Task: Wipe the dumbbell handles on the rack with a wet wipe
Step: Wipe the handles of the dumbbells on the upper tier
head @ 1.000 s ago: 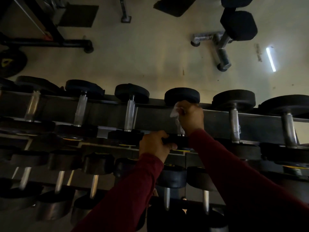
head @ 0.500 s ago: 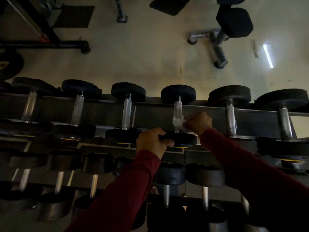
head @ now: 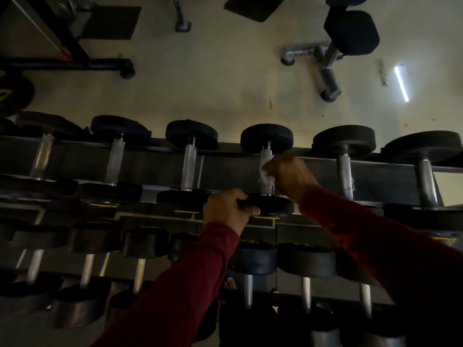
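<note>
The right hand [head: 290,175] pinches the wipe [head: 265,175] around the handle [head: 266,156] — the left hand [head: 226,209] grips the near weight [head: 269,202]. Slack left grip — the dumbbell could roll.

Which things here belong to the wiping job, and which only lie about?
Job: white wet wipe, held by right hand; knurled steel dumbbell handle; left hand, gripping its black near head.
Idle: padded black bench; black weight plate.

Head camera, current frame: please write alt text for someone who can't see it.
A person's right hand rubs a white wet wipe along the metal handle of a dumbbell on the top row of a rack, while the left hand grips that dumbbell's near black weight end. More dumbbells fill the dim rows beside and below.
</note>
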`<state>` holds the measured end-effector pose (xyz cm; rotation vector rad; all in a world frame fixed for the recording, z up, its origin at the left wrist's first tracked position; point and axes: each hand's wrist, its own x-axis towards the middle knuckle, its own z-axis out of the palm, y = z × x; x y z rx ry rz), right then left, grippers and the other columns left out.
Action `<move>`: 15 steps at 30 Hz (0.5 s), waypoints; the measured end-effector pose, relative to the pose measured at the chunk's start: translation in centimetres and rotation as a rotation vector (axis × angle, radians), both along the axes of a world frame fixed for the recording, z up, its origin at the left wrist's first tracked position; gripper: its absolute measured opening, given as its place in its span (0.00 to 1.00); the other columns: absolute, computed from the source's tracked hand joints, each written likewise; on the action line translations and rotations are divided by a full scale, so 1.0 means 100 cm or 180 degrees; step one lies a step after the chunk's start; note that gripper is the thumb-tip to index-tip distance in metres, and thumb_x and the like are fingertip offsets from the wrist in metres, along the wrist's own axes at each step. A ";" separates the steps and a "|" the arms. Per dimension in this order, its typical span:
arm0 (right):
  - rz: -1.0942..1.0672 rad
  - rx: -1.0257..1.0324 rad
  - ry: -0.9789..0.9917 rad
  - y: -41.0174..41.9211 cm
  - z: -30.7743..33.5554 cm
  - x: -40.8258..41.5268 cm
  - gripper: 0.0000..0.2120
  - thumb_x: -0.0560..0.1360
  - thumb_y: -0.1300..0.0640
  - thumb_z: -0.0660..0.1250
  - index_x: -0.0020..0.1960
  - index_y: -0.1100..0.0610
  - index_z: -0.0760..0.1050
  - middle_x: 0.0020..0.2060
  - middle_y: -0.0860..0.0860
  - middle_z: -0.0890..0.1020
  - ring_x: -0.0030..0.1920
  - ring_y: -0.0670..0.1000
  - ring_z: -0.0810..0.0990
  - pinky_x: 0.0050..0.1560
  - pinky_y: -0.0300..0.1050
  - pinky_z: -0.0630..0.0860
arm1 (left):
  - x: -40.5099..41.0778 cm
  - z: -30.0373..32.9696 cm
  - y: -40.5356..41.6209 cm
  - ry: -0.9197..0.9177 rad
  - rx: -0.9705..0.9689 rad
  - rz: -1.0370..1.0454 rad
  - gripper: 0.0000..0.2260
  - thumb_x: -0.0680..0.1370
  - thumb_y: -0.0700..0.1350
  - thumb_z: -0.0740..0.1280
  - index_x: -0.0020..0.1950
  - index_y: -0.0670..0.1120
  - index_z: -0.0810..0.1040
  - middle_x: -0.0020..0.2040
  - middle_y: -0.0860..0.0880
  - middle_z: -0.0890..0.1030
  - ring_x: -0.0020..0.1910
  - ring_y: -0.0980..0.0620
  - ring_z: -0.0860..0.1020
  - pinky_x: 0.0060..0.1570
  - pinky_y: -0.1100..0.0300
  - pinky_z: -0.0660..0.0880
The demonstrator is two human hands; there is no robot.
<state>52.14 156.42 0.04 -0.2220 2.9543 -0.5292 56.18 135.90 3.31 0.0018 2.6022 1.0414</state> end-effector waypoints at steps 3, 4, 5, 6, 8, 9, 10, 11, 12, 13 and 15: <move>0.1042 0.0295 -0.0226 0.009 0.001 -0.001 0.11 0.74 0.57 0.71 0.56 0.54 0.80 0.57 0.53 0.81 0.56 0.51 0.81 0.62 0.44 0.76 | 0.000 0.000 0.001 -0.0020 -0.0042 0.0019 0.17 0.65 0.55 0.80 0.51 0.52 0.83 0.49 0.52 0.83 0.48 0.53 0.80 0.52 0.58 0.78; 0.1371 0.0463 -0.0227 0.009 0.002 -0.008 0.10 0.73 0.59 0.73 0.54 0.55 0.81 0.55 0.54 0.82 0.55 0.53 0.82 0.60 0.47 0.78 | 0.000 0.000 0.000 -0.0017 -0.0040 0.0032 0.17 0.65 0.55 0.80 0.51 0.53 0.83 0.48 0.52 0.83 0.48 0.53 0.80 0.53 0.58 0.77; 0.1566 0.0554 -0.0300 0.008 0.004 -0.016 0.07 0.74 0.60 0.72 0.52 0.57 0.81 0.54 0.55 0.82 0.54 0.55 0.83 0.57 0.50 0.80 | -0.001 0.000 0.000 -0.0020 -0.0037 0.0037 0.17 0.65 0.55 0.80 0.51 0.53 0.83 0.48 0.53 0.83 0.48 0.54 0.80 0.52 0.59 0.77; 0.1670 0.0730 -0.0290 0.005 0.007 -0.025 0.06 0.75 0.62 0.70 0.52 0.59 0.81 0.53 0.57 0.82 0.53 0.56 0.83 0.54 0.51 0.81 | -0.001 0.000 0.000 -0.0030 -0.0040 0.0024 0.18 0.64 0.55 0.80 0.51 0.52 0.83 0.48 0.53 0.83 0.48 0.54 0.80 0.52 0.61 0.77; 0.1353 0.0982 -0.0190 -0.001 0.010 -0.042 0.10 0.78 0.63 0.64 0.58 0.61 0.79 0.57 0.58 0.81 0.55 0.57 0.81 0.54 0.50 0.79 | -0.002 0.001 0.000 -0.0042 -0.0061 -0.0039 0.18 0.64 0.55 0.80 0.51 0.52 0.83 0.48 0.53 0.83 0.49 0.54 0.80 0.53 0.62 0.76; 0.1105 0.1126 -0.0104 -0.005 0.011 -0.049 0.12 0.79 0.63 0.62 0.61 0.61 0.77 0.58 0.57 0.80 0.56 0.57 0.80 0.54 0.50 0.79 | -0.003 0.000 -0.001 -0.0049 -0.0063 -0.0062 0.18 0.64 0.55 0.80 0.51 0.52 0.83 0.49 0.53 0.84 0.49 0.54 0.80 0.53 0.61 0.76; 0.0958 0.1326 -0.0043 -0.009 0.009 -0.055 0.12 0.80 0.62 0.60 0.61 0.61 0.77 0.58 0.57 0.80 0.56 0.56 0.80 0.53 0.49 0.80 | -0.004 0.000 -0.001 -0.0049 -0.0049 -0.0073 0.18 0.64 0.55 0.80 0.51 0.52 0.83 0.49 0.53 0.84 0.50 0.54 0.80 0.54 0.60 0.76; 0.1059 0.1743 -0.0147 -0.013 0.009 -0.055 0.12 0.81 0.61 0.59 0.60 0.61 0.77 0.56 0.57 0.81 0.55 0.57 0.80 0.51 0.49 0.80 | -0.004 -0.001 -0.001 -0.0044 -0.0037 -0.0080 0.18 0.64 0.55 0.80 0.51 0.52 0.83 0.49 0.53 0.84 0.50 0.54 0.80 0.55 0.60 0.76; 0.1362 0.1885 -0.0106 -0.016 0.008 -0.052 0.12 0.82 0.59 0.58 0.58 0.61 0.78 0.53 0.58 0.81 0.53 0.57 0.80 0.49 0.49 0.81 | -0.004 -0.001 -0.002 -0.0036 -0.0049 -0.0095 0.18 0.64 0.55 0.80 0.51 0.52 0.83 0.50 0.53 0.83 0.50 0.54 0.80 0.55 0.59 0.76; 0.1528 0.1607 -0.0510 -0.016 0.001 -0.044 0.12 0.83 0.57 0.57 0.56 0.61 0.77 0.50 0.57 0.81 0.49 0.56 0.82 0.46 0.47 0.81 | -0.004 -0.002 -0.002 -0.0029 -0.0073 -0.0122 0.18 0.64 0.56 0.80 0.51 0.52 0.83 0.50 0.53 0.83 0.50 0.54 0.80 0.55 0.59 0.76; 0.1981 0.0738 -0.0279 -0.013 -0.004 -0.036 0.11 0.83 0.53 0.57 0.54 0.57 0.76 0.47 0.55 0.81 0.45 0.52 0.83 0.44 0.42 0.80 | -0.005 -0.004 -0.002 0.0002 -0.0098 -0.0173 0.18 0.64 0.56 0.80 0.50 0.52 0.83 0.50 0.53 0.83 0.50 0.53 0.80 0.55 0.57 0.77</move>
